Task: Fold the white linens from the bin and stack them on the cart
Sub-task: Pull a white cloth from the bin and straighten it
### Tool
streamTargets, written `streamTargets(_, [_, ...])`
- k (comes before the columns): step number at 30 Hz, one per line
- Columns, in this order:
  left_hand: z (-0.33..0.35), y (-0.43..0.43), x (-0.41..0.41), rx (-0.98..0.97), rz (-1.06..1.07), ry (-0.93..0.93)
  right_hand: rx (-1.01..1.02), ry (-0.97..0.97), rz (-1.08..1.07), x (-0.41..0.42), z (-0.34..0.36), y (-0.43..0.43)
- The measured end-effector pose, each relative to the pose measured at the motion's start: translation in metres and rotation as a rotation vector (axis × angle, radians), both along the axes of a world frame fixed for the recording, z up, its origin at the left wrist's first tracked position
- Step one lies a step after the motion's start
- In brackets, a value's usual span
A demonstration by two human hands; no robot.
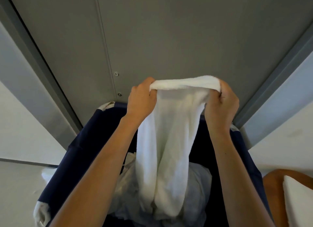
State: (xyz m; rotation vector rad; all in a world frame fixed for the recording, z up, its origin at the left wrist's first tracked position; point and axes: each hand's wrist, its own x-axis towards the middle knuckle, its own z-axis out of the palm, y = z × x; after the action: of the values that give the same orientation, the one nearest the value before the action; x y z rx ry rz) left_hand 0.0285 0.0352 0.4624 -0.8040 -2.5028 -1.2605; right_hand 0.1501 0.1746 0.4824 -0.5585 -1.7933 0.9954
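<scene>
Towel, long axis vertical, top edge between left hand and right hand.

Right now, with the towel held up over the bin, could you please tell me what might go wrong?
The white towel is bunched between the left hand and right hand, so a fold could come out uneven. Its lower end hangs over the loose linens in the navy bin and might drag one out.
</scene>
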Motion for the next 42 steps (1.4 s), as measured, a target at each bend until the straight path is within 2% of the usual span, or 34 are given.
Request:
streamTargets(4, [0.012,0.010,0.013,0.054,0.019,-0.063,0.056,-0.350,0.068,0.002,-0.020,0.006])
streamTargets(6, [0.012,0.016,0.020,0.037,-0.003,-0.148,0.069,-0.444,0.134,0.002,-0.031,0.001])
streamTargets(10, [-0.005,0.015,0.026,-0.038,-0.066,-0.367,0.092,-0.481,0.170,0.001,-0.038,-0.005])
streamTargets(13, [-0.019,0.014,0.031,-0.074,-0.057,-0.463,0.126,-0.497,0.201,-0.002,-0.038,-0.005])
streamTargets(16, [-0.020,0.016,0.036,0.000,-0.052,-0.506,0.131,-0.594,0.315,-0.005,-0.043,-0.015])
streamTargets(21, [-0.012,0.015,0.039,0.177,-0.086,-0.698,-0.057,-0.649,0.565,-0.003,-0.046,-0.026])
streamTargets(24, [-0.014,0.013,0.039,0.153,-0.148,-0.751,-0.021,-0.754,0.682,-0.002,-0.042,-0.031])
streamTargets(29, [-0.015,0.011,0.040,0.113,-0.234,-0.685,-0.008,-0.673,0.526,-0.006,-0.056,-0.034])
streamTargets(31, [-0.017,0.006,0.035,0.153,-0.273,-0.682,-0.039,-0.657,0.531,-0.002,-0.060,-0.030])
streamTargets(35, [-0.025,-0.002,0.027,0.199,-0.281,-0.747,-0.073,-0.576,0.609,0.003,-0.056,-0.021])
streamTargets(38, [-0.030,-0.004,0.024,0.210,-0.408,-0.856,-0.082,-0.516,0.588,0.002,-0.055,-0.016])
streamTargets(40, [-0.029,-0.004,0.027,0.200,-0.439,-0.819,-0.107,-0.487,0.543,0.003,-0.054,-0.014])
streamTargets(42, [-0.026,-0.001,0.030,0.204,-0.416,-0.701,-0.103,-0.500,0.490,0.003,-0.053,-0.013])
